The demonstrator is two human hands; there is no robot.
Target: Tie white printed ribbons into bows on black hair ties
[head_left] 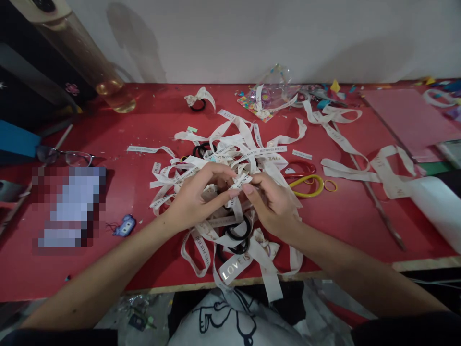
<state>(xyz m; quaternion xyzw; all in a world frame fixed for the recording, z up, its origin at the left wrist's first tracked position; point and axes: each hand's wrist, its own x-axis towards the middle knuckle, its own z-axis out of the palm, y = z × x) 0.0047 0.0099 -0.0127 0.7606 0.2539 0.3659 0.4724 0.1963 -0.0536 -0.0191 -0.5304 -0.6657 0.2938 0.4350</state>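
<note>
Clock directions are taken from the small piece of printed ribbon (pixel 242 181) between my hands, with twelve towards the wall. My left hand (pixel 196 197) pinches the piece at its nine o'clock side, thumb against fingers; my right hand (pixel 275 202) pinches it at three, so each grip is closed to the ribbon's thickness. The piece is held over a tangled ribbon pile (pixel 248 154) on the red desk (pixel 345 211). Black hair ties (pixel 248 226) lie at six o'clock, yellow handles (pixel 320 181) at three, and a bow on a black tie (pixel 196 98) at eleven. Probable faults: the narrow contact could let the smooth ribbon slip or twist if either thumb eased; strands beneath, similar in colour, could snag on my fingers and be drawn up; and the ribbon end (pixel 272 287) overhanging the near edge at five could, if caught, drag others off.
</note>
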